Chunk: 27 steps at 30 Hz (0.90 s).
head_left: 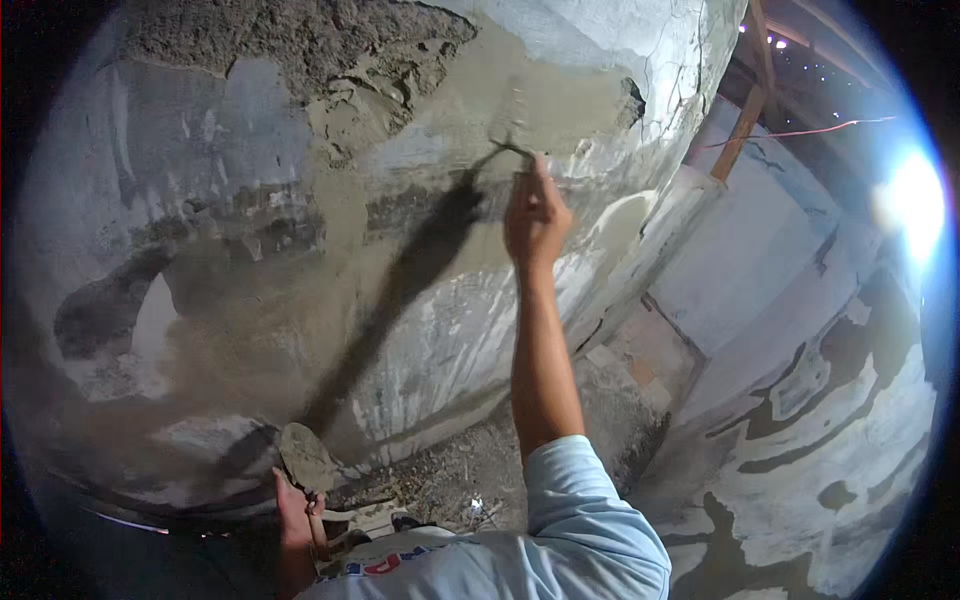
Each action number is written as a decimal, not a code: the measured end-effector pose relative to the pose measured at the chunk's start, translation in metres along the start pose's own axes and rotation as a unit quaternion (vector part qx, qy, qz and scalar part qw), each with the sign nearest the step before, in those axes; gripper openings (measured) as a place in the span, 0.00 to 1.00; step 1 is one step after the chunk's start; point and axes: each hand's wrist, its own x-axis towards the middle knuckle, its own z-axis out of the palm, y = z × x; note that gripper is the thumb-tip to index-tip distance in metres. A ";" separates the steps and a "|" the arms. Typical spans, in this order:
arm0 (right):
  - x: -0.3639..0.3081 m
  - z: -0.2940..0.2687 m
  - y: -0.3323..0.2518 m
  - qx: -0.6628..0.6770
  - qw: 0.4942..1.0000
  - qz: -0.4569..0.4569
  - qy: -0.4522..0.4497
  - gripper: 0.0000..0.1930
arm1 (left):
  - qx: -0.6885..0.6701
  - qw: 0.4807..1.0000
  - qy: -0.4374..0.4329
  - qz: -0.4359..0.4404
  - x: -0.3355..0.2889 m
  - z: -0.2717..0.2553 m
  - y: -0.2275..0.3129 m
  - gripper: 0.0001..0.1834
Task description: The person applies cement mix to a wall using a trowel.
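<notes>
Just right of the rough patch (330, 40) on the wall (450, 330), in the head view, we had the mortar (570, 100), a damp, fairly smooth area. Our right hand (538, 220) reached up to its lower part, fingers curled narrow around a thin tool (513, 148), seen nearly edge-on; whether it touched the mortar, we could not tell. Well below the rough patch, our left hand (292, 508) gripped a round-bladed trowel (306, 458), some of its fingers hidden.

We judged the step to be smoothing. Doing it well called for a shallow tilt, light, even pressure, and long strokes feathering from the mortar onto the wall. Pressing hard beside the rough patch risked tearing its crumbly rim, so we thought gentler passes wiser there.
</notes>
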 end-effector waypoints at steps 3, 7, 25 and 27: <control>0.022 -0.043 0.115 -0.122 0.986 0.023 0.109 0.16 | -0.010 1.000 -0.004 0.004 -0.003 0.036 -0.007 0.42; -0.001 -0.029 0.079 0.140 0.934 0.328 -0.005 0.15 | -0.055 0.996 0.073 0.013 -0.008 0.003 -0.011 0.42; -0.005 0.015 -0.039 0.141 0.989 0.031 -0.042 0.18 | -0.053 0.998 -0.014 0.038 -0.014 0.020 0.016 0.41; 0.000 0.002 -0.019 0.074 0.996 0.009 -0.044 0.17 | 0.025 0.999 -0.035 0.025 -0.006 0.037 0.022 0.41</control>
